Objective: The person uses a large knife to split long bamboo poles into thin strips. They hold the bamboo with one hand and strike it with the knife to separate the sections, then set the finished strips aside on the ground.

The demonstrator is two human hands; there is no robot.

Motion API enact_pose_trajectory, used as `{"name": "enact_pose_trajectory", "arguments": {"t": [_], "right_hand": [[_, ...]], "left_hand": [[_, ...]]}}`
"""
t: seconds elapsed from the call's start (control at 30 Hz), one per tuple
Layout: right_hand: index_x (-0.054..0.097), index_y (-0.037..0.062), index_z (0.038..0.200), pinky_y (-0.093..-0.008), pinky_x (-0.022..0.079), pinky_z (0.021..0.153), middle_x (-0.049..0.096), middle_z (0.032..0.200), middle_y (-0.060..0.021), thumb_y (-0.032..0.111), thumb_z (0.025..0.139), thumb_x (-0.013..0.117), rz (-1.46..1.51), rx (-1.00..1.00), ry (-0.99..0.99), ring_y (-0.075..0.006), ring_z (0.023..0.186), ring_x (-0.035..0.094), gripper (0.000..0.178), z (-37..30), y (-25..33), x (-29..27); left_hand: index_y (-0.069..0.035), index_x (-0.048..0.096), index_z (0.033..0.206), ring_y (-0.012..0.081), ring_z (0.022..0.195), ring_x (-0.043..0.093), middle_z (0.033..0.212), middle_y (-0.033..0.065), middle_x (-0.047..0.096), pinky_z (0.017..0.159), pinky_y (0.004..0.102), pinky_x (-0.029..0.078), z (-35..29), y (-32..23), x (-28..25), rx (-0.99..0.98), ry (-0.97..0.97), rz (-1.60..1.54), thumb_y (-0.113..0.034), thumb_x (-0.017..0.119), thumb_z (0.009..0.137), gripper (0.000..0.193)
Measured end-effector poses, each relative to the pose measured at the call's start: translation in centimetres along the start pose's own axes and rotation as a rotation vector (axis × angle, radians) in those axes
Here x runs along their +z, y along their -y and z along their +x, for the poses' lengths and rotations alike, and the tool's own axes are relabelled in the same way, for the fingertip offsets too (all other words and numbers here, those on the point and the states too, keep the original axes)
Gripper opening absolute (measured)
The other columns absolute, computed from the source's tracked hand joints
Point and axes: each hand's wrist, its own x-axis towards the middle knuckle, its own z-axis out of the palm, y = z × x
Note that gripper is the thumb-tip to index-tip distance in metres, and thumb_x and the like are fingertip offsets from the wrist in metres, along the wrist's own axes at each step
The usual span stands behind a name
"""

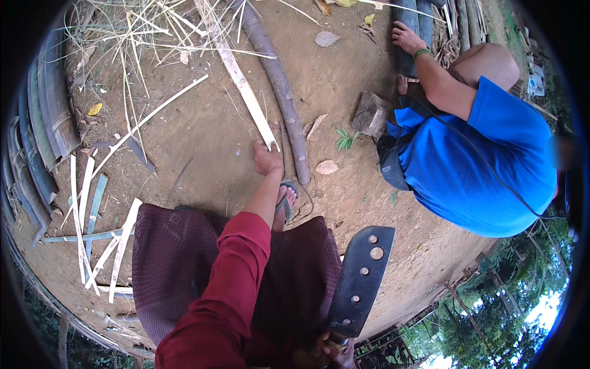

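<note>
My left hand (268,158), at the end of a dark red sleeve, is closed round the near end of a long pale split bamboo strip (247,95). The strip runs away from me over the dirt, its far end among thin shavings (147,34). Low in the view, partly hidden, my right hand (335,352) grips a broad dark cleaver (361,280). Its blade points up and has several round holes. A brown wooden pole (284,98) lies just right of the strip, close to my left hand. My sandalled foot (284,203) shows below that hand.
At right a person in a blue shirt (473,166) squats, one hand on a dark bamboo pole (402,43). A wood block (371,114) sits beside them. Bamboo poles (58,104) lie at far left, with cut pale strips (126,246) nearer me.
</note>
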Motion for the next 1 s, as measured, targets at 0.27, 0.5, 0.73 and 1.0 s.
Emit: {"name": "enact_pose_trajectory", "arguments": {"t": [0.27,0.5,0.73,1.0], "right_hand": [[0.048,0.0006,0.104,-0.0353,0.05,0.067,0.055,0.075,-0.0095,0.001,0.083,0.055,-0.024,0.031,0.02,-0.0198,0.07,0.058,0.022,0.1,0.1,-0.9],[0.048,0.0015,0.102,-0.0379,0.052,0.063,0.055,0.072,-0.0108,0.002,0.082,0.056,-0.001,0.03,0.057,-0.0219,0.065,0.059,0.021,0.4,1.0,0.6],[0.053,0.0031,0.09,-0.0333,0.052,0.048,0.055,0.066,-0.0085,0.005,0.08,0.054,-0.135,0.0,-0.008,-0.0193,0.052,0.057,0.01,-3.0,1.9,4.5],[0.053,-0.0006,0.083,-0.0294,0.047,0.045,0.056,0.06,-0.0092,0.004,0.076,0.054,-0.494,-0.395,0.096,-0.018,0.047,0.056,0.008,-10.8,14.2,18.3]], "left_hand": [[-0.005,0.056,0.086,0.0186,0.069,0.059,0.073,0.0074,0.063,0.063,0.0336,0.047,1.8,1.0,2.9,0.079,0.122,-0.306,-0.019,0.068,0.081,0.02],[-0.004,0.04,0.106,0.0151,0.068,0.059,0.085,0.0087,0.058,0.051,0.0265,0.051,-8.9,0.5,-12.2,0.088,0.334,-0.931,-0.024,0.052,0.094,0.026],[-0.003,0.053,0.1,0.0142,0.06,0.06,0.078,0.0089,0.062,0.047,0.0247,0.046,-15.5,-12.0,-54.5,0.309,0.057,-0.872,-0.016,0.058,0.088,0.019],[-0.004,0.062,0.095,0.033,0.068,0.062,0.073,0.018,0.063,0.064,0.0419,0.046,-23.6,-29.8,-90.7,1.048,-0.458,0.002,-0.02,0.058,0.084,0.02]]}}
